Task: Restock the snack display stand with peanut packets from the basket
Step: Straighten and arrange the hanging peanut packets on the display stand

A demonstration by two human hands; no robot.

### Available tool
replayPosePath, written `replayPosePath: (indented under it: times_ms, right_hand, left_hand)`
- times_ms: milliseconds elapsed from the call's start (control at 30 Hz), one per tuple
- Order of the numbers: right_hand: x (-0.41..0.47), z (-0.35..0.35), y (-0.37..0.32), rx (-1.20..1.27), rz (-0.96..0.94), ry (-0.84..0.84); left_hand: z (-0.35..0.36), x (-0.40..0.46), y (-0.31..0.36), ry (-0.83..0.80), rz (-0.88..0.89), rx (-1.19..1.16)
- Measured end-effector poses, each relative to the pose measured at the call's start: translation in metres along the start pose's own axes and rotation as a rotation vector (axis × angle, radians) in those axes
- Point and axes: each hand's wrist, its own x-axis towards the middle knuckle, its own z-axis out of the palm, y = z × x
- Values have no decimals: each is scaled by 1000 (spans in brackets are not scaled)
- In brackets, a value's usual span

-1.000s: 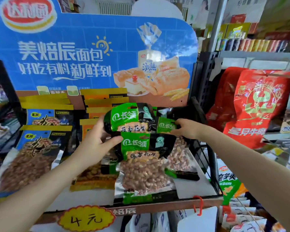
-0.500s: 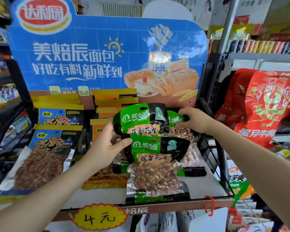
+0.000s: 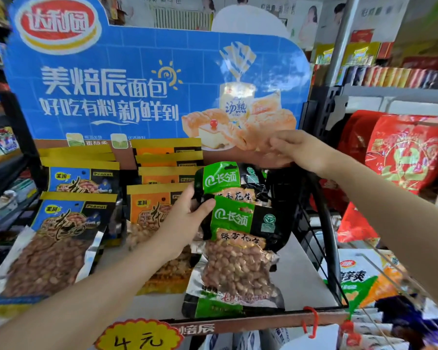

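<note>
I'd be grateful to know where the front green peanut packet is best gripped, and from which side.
Probably its flat green header, pinched from the open right side. On the front green peanut packet that band is thin and faces up, the nut-filled belly bulges, and the left hand crowds its left.

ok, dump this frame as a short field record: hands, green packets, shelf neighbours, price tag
left hand: grips the upper green peanut packet at its left edge, thumb on front
right hand: raised near the blue bread sign, fingers loosely curled, holds nothing visible
front green packet: leans on the display shelf, overlapping the upper one
orange packets: row left of the green ones
blue packets: row at far left
price tag: yellow, handwritten, on the shelf's front edge
basket: not identifiable
</note>
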Motion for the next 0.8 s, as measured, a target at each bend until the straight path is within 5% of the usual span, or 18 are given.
replayPosePath:
  times_ms: [233, 467, 633, 800]
  right_hand:
    - [-42, 29, -6, -657, -127, -466]
    - [-34, 39, 13, -656, -126, -380]
    - [-29, 38, 8, -627, -61, -395]
    - [-33, 40, 7, -498, -1, -353]
  left_hand:
    - [32, 14, 10, -136, -186, 150]
    - [29, -6, -2, -170, -94, 443]
    - [19, -50, -15, -422, -228, 816]
    - [36, -52, -26, -340, -174, 839]
